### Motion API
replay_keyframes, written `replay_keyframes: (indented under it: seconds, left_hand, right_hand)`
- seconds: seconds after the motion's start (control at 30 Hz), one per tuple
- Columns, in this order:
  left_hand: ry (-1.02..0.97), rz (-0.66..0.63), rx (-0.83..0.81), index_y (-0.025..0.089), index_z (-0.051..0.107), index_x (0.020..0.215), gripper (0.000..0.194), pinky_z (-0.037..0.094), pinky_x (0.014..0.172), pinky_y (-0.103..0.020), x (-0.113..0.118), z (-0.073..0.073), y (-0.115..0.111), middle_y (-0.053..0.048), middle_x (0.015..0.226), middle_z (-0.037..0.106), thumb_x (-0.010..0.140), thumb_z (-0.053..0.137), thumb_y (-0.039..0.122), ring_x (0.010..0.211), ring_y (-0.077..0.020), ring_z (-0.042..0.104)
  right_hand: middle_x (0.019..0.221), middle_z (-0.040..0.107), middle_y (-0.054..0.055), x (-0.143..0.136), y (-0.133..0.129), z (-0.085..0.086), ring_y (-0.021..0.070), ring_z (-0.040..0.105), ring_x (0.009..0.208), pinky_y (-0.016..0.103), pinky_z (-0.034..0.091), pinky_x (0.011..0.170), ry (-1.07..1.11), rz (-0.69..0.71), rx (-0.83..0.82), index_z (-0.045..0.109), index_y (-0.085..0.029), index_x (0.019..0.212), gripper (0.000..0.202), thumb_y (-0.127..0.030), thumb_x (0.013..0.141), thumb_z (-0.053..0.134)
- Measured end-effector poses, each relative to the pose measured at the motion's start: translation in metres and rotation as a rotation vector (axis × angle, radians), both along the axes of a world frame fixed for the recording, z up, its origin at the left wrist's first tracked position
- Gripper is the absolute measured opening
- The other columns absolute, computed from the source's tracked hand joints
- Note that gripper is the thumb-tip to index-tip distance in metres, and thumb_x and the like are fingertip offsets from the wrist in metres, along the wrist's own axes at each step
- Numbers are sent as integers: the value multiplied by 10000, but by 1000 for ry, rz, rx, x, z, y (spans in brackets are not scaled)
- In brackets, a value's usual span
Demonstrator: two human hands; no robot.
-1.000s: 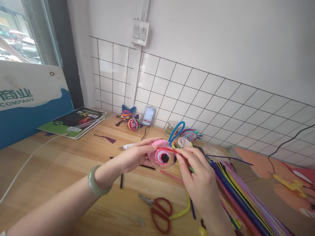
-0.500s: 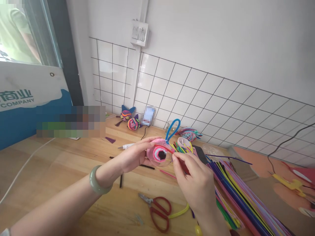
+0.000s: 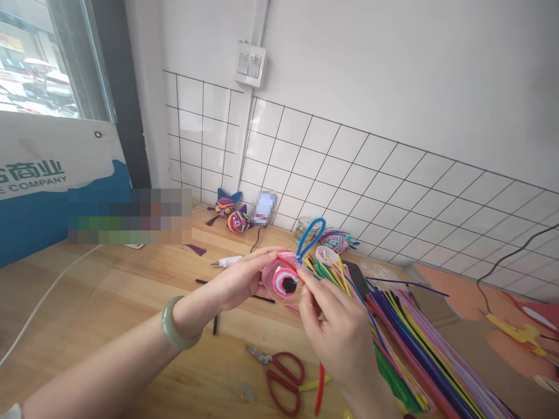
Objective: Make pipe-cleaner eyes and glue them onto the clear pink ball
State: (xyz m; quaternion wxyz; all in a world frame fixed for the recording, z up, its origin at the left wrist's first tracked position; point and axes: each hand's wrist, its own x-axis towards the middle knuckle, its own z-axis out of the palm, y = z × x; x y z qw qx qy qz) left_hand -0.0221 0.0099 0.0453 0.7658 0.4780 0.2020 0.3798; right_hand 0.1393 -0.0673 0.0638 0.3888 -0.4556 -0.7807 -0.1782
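Note:
My left hand (image 3: 247, 276) is closed around the left side of a clear round ball (image 3: 271, 278). Pink, white and black rings form an eye shape on it, and a blue pipe cleaner loop (image 3: 312, 237) stands up from its top. Between the fingertips of my right hand (image 3: 336, 326) is a red pipe cleaner (image 3: 286, 263), pressed along the ball above the eye shape. Its loose end hangs below my right hand. Red-handled scissors (image 3: 282, 378) lie on the table beneath, their blades pointing up and left.
Bundles of coloured pipe cleaners (image 3: 419, 331) spread over the right side. A glue gun (image 3: 227, 262) lies behind my left hand. Finished striped ornaments (image 3: 238, 221), a phone (image 3: 264, 207) and a glass jar (image 3: 304, 230) stand along the wall. A yellow glue gun (image 3: 517, 333) lies far right.
My right hand has moved slightly left along the ball, bringing the red pipe cleaner closer over the eye shape. The red loose end now shows below the hand. The person outside the window is gone.

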Motion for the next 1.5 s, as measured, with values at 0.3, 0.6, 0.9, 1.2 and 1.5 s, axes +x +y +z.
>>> replay_keyframes:
  seconds: [0.3,0.6,0.9,1.2,1.5]
  left_hand:
    - [-38,1,-14,189,582,1057,309,518,650,-292,2,-3,0,-71,951,574,836,515,395,762,-148,557]
    - [-43,-38,-59,204,561,1023,233,521,630,-300,0,-1,0,-48,964,567,804,535,280,733,-135,557]
    - [-68,-56,-77,201,559,1024,234,524,654,-309,0,-1,0,-46,954,572,798,534,258,742,-134,559]
    - [-106,-87,-88,208,561,1056,262,519,673,-313,-1,2,-2,-52,1002,573,800,554,264,775,-140,564]
    - [-126,-67,-27,194,559,1081,282,521,676,-329,-3,6,-2,-76,1025,561,805,549,251,780,-149,553]
  right_hand:
    - [683,635,77,-3,-5,-1,167,581,599,296,485,580,-64,51,-43,586,-56,1151,366,-54,812,448]
    - [753,646,77,2,-9,6,174,603,665,314,511,680,-33,106,-213,569,-106,1194,400,-74,833,402]
    - [691,628,68,1,-10,7,180,609,668,312,520,673,-43,83,-207,566,-100,1197,399,-85,839,390]
    - [651,626,61,-1,-8,8,181,623,668,306,529,636,-55,58,-123,570,-108,1185,391,-80,839,391]
    - [883,694,103,1,-10,6,186,651,785,318,538,715,-5,87,-117,563,-125,1180,368,-77,838,434]
